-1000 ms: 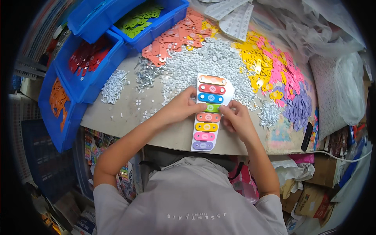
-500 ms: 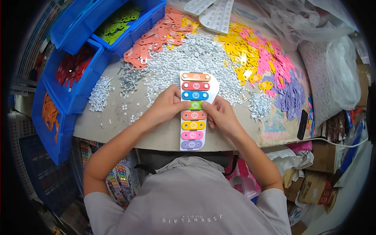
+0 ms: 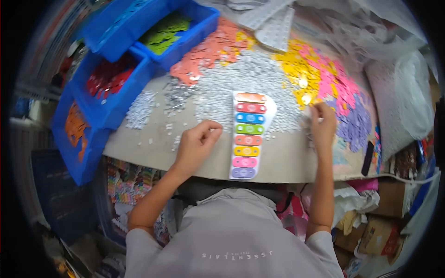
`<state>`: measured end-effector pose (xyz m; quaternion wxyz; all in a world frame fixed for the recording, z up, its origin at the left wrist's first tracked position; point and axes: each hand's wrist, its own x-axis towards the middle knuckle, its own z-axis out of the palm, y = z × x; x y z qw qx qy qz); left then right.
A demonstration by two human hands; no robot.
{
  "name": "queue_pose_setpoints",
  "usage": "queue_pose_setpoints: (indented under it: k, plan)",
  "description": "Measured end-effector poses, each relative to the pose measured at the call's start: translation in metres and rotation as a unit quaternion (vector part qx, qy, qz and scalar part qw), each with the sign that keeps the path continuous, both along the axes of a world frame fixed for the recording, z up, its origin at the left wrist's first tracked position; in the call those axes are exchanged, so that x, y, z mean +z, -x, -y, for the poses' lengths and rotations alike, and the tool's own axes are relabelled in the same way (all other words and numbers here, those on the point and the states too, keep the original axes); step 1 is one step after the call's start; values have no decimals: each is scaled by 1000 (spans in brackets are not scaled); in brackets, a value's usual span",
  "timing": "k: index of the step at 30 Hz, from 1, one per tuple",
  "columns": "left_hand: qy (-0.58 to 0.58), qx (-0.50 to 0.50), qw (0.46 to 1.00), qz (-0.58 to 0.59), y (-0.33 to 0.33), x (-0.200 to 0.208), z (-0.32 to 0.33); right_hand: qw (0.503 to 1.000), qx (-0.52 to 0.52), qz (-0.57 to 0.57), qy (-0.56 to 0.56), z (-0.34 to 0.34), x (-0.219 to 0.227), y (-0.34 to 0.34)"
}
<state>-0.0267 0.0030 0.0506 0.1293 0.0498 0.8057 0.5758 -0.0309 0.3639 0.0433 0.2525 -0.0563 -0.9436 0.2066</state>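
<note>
A white card strip lies on the table in front of me, carrying a column of coloured plastic pieces in orange, red, blue, green, coral, yellow, pink and purple. My left hand rests to the left of the strip, apart from it, thumb and fingertips pressed together; anything between them is too small to make out. On the right, my right hand is over a small pile of metal pins, mostly covered by it. Its fingers are curled together and slightly blurred, hiding whatever they may hold.
White round caps spread behind the strip. Loose coral, yellow, pink and purple pieces ring them. Blue bins stand at left, near white pins. A filled plastic bag sits at right.
Both hands have let go of the card strip, which now lies by itself. My right hand has moved right to the metal pins, the left hand away to the left. The view has shifted.
</note>
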Motion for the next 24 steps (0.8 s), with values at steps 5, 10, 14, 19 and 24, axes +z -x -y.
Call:
queue_pose_setpoints:
  k: [5, 10, 14, 19, 24]
  plan:
    - [131, 82, 958, -242, 11, -1, 29, 993, -28, 118, 4, -29, 3, 2]
    - [269, 210, 900, -271, 43, 3, 95, 988, -30, 138, -65, -31, -8, 6]
    - [308, 190, 885, -292, 59, -15, 119, 988, -45, 112, -97, -5, 4, -1]
    - [331, 155, 869, -332, 69, -37, 116, 976, 57, 62, 200, 62, 30, -21]
    - [220, 148, 918, -296, 65, -20, 94, 863, 126, 159, 463, 94, 27, -50]
